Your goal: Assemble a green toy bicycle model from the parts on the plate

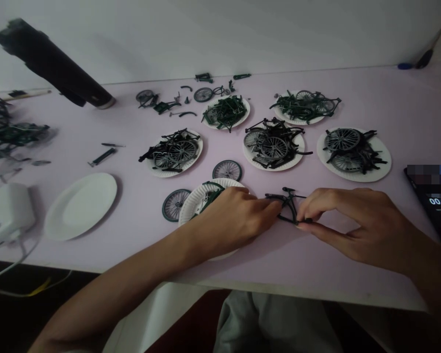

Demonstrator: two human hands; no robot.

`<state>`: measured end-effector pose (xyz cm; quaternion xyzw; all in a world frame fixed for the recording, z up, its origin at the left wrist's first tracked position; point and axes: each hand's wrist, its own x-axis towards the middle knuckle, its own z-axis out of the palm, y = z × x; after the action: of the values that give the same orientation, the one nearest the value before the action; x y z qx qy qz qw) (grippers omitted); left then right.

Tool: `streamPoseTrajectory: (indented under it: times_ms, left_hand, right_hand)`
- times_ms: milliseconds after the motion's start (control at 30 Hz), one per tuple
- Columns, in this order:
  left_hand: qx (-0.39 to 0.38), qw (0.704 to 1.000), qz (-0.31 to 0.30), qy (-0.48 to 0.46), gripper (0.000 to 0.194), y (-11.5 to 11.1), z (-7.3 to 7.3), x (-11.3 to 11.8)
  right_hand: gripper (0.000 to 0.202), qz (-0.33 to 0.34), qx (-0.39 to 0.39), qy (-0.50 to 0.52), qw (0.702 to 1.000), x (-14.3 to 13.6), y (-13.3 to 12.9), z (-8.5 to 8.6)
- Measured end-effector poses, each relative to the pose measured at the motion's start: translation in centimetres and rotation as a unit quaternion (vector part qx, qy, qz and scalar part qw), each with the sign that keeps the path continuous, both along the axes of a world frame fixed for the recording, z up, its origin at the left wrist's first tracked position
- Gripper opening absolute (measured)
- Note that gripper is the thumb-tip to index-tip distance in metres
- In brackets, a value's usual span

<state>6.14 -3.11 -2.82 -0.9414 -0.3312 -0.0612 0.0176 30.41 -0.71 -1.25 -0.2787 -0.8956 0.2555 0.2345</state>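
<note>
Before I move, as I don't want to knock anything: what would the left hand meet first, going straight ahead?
The left hand would first meet the dark bicycle frame, apparently right at its fingertips, though depth there is unclear.

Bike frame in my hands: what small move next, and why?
Probably a gentle squeeze with the right hand on the small dark piece: its fingertips pinch there, by the lower end of the frame, and the left hand is at the opposite side.

dark miniature bicycle frame (pixel 288 201) | wheelless | between hands (pixel 242 215) | above pale tabletop (pixel 264 262)
</note>
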Motion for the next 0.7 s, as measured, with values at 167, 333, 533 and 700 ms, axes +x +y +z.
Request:
streamPoseTrajectory:
  times_ms: [167,333,533,700]
  left_hand:
    - [0.006,1.000,0.000,-0.001,0.022,-0.02,0.01,0.01]
    - [0.014,1.000,0.001,-0.001,0.021,-0.05,0.07,0.03]
    - [0.010,1.000,0.004,0.001,0.020,-0.06,0.03,0.00]
    - [0.010,1.000,0.005,-0.002,0.022,-0.01,-0.13,0.00]
  right_hand:
    - [0.004,0.003,-0.027,-0.001,1.000,0.12,0.06,0.13]
    - [0.005,0.000,-0.017,0.003,1.000,0.04,0.04,0.07]
    - [0.005,-0.010,0.009,-0.005,1.000,0.00,-0.19,0.26]
    - [0.014,0.039,0.096,-0.007,0.995,0.23,0.20,0.06]
